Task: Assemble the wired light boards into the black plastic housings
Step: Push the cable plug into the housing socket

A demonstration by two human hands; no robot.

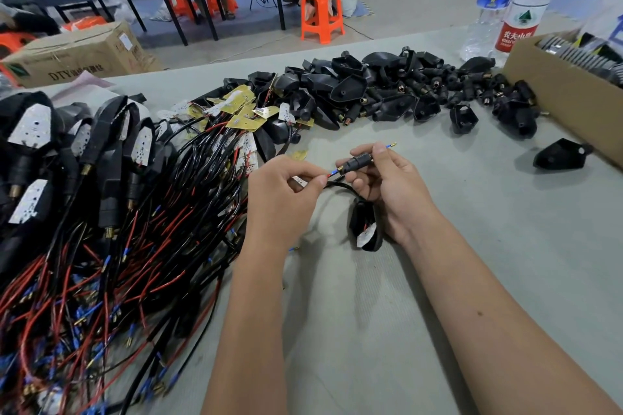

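Left hand: the left hand [281,199] hovers over the middle of the grey table [455,280], thumb and forefinger pinching a red and blue wire end [332,174].
Right hand: the right hand [387,185] is curled round a black housing stem [358,162], holding it level; a blue, brass-tipped wire [387,146] sticks out of its far end.
Board in work: a black housing [365,229] with a white light board in it hangs under the right palm, a black cable looping up from it to the fingers.
Empty housings: a heap of black housings [387,91] lies far across the table, one stray [561,155] at right.
Wired boards: yellow and white boards [239,108] with red and black leads pile up at far left.
Finished pieces: assembled units [30,131] and their wires [101,280] sprawl along the left.
Far right: a cardboard box [566,94] and two water bottles [515,10].
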